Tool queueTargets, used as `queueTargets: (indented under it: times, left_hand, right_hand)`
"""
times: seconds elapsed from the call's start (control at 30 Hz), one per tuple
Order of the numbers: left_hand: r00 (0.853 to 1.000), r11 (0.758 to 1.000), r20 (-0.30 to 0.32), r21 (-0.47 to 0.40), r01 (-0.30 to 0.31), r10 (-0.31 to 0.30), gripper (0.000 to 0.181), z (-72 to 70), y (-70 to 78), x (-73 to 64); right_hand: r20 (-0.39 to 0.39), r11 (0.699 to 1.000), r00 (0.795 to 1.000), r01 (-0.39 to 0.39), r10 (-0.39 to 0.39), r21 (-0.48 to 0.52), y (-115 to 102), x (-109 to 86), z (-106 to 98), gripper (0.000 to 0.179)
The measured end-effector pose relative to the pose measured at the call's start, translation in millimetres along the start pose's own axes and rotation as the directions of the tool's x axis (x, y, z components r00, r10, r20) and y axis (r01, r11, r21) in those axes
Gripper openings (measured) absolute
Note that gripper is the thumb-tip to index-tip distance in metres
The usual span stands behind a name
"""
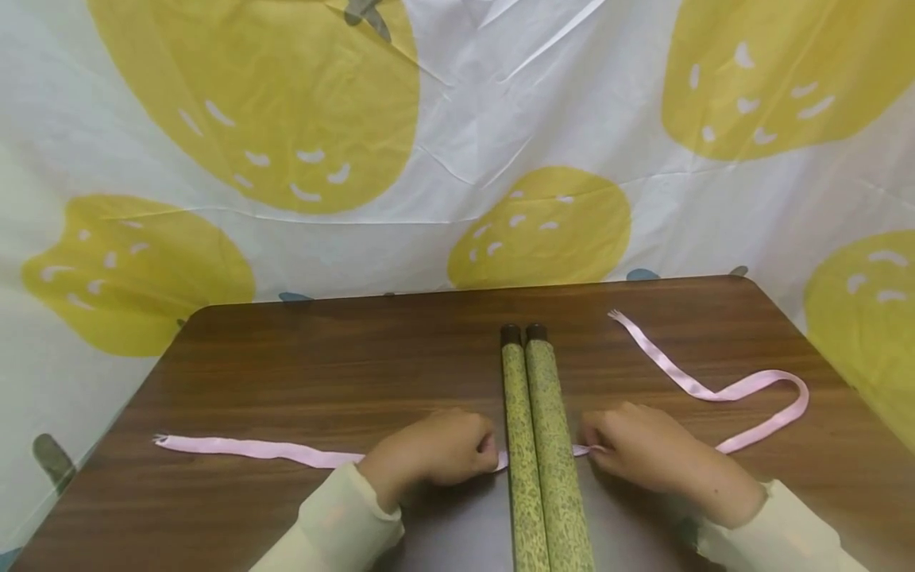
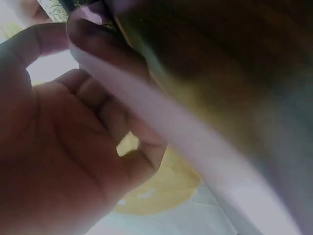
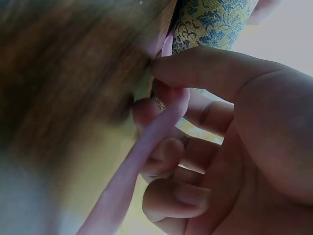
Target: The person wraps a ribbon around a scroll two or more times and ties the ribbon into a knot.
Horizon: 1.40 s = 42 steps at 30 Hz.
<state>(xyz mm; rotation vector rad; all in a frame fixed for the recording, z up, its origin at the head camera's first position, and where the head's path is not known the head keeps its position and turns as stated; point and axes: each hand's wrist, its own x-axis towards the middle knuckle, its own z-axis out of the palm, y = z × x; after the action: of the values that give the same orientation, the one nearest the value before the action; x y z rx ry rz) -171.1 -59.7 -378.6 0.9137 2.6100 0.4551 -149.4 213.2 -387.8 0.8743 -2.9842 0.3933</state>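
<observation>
Two rolled scrolls with yellow-green patterned covers and dark end knobs lie side by side, the left scroll (image 1: 523,445) against the right scroll (image 1: 556,445). A pink ribbon (image 1: 250,448) runs crosswise beneath them and emerges on both sides. Just left of the pair, my left hand (image 1: 445,446) pinches the ribbon close to the scroll; in the left wrist view the ribbon (image 2: 181,127) trails away from the thumb. On the other side, my right hand (image 1: 646,446) pinches the ribbon (image 3: 142,147) between thumb and fingertips, near the patterned cover (image 3: 210,24).
Everything lies on a brown wood-grain table (image 1: 343,365). One ribbon tail stretches nearly straight toward the left edge; the other bends in a loop (image 1: 793,389) at the right. A white cloth with yellow fruit prints (image 1: 457,127) hangs behind the table's far edge.
</observation>
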Motion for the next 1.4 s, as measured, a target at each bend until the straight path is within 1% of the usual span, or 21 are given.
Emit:
queueTargets:
  times: [0.1,0.17,0.27,0.33,0.43,0.5,0.6,0.7,0.77,0.8,0.87,0.93,1.0,1.07,1.17,1.27,1.4]
  left_hand:
    - [0.999,0.998,0.042,-0.065,-0.020,0.023,0.030,-0.5,0.1,0.7]
    - [0.998,0.994,0.059,-0.106,-0.030,0.037,0.035,-0.7,-0.1,1.2]
    - [0.996,0.984,0.059,-0.169,-0.052,0.062,0.038,-0.4,-1.4,2.4]
    - [0.995,0.973,0.045,-0.217,-0.078,0.090,0.037,-0.5,-2.7,3.6]
    - [0.992,0.946,0.022,-0.303,-0.115,0.128,0.029,-1.4,-3.8,6.5]
    - [0.990,0.927,0.009,-0.352,-0.129,0.141,0.025,-2.5,-4.1,8.8]
    - [0.991,0.889,0.008,-0.442,-0.118,0.136,0.024,-5.1,-4.3,11.0]
    - [0.993,0.858,-0.005,-0.503,-0.101,0.114,0.026,-7.3,-4.3,11.9]
    - [0.995,0.849,-0.031,-0.519,-0.101,0.100,0.025,-8.3,-3.4,11.8]
    - [0.994,0.848,-0.054,-0.519,-0.106,0.092,0.024,-8.5,-2.9,11.6]
    - [0.992,0.855,-0.101,-0.506,-0.113,0.072,0.023,-8.4,-1.7,11.4]
    - [0.988,0.857,-0.143,-0.500,-0.128,0.063,0.021,-8.1,-0.5,11.0]
    - [0.982,0.851,-0.176,-0.504,-0.147,0.066,0.020,-7.7,0.5,11.0]
    - [0.977,0.842,-0.196,-0.512,-0.172,0.080,0.019,-7.3,1.3,10.9]
    - [0.974,0.826,-0.202,-0.528,-0.198,0.105,0.019,-6.8,3.0,10.7]
    - [0.974,0.809,-0.190,-0.550,-0.209,0.122,0.021,-6.6,5.2,10.9]
    - [0.979,0.783,-0.160,-0.590,-0.198,0.127,0.023,-5.6,8.0,12.3]
  right_hand:
    - [0.001,1.000,1.000,-0.005,0.005,-0.002,1,-0.4,-1,0.024]
    - [0.002,1.000,1.000,-0.007,0.007,-0.009,1,-0.4,-2,0.023]
    - [0.016,1.000,1.000,-0.024,0.024,-0.007,0,0.5,-4,0.018]
    - [0.034,0.999,0.998,-0.048,0.048,0.012,-1,1.3,-5,0.019]
    - [0.050,0.996,0.995,-0.086,0.084,0.036,-3,1.6,-8,0.028]
    - [0.049,0.994,0.994,-0.098,0.096,0.042,-4,0.9,-8,0.032]
    - [0.035,0.995,0.995,-0.095,0.094,0.037,-3,0.1,-8,0.033]
    - [0.034,0.995,0.996,-0.083,0.081,0.051,-2,0.0,-8,0.030]
    - [0.038,0.995,0.997,-0.073,0.070,0.064,-2,0.2,-8,0.027]
    - [0.041,0.995,0.997,-0.068,0.065,0.068,-2,0.5,-9,0.026]
    - [0.043,0.996,0.998,-0.052,0.050,0.069,-2,1.2,-10,0.023]
    - [0.040,0.997,0.999,-0.032,0.029,0.064,-2,1.7,-11,0.021]
    - [0.036,0.998,0.999,-0.012,0.010,0.058,-2,1.9,-13,0.019]
    - [0.038,0.998,0.999,0.004,-0.006,0.060,-1,2.0,-15,0.019]
    - [0.044,0.997,0.999,0.004,-0.007,0.076,-1,1.7,-17,0.019]
    - [0.040,0.995,0.999,-0.002,-0.002,0.098,-1,0.9,-19,0.019]
    - [0.019,0.992,1.000,-0.002,-0.001,0.123,-2,-0.9,-19,0.019]
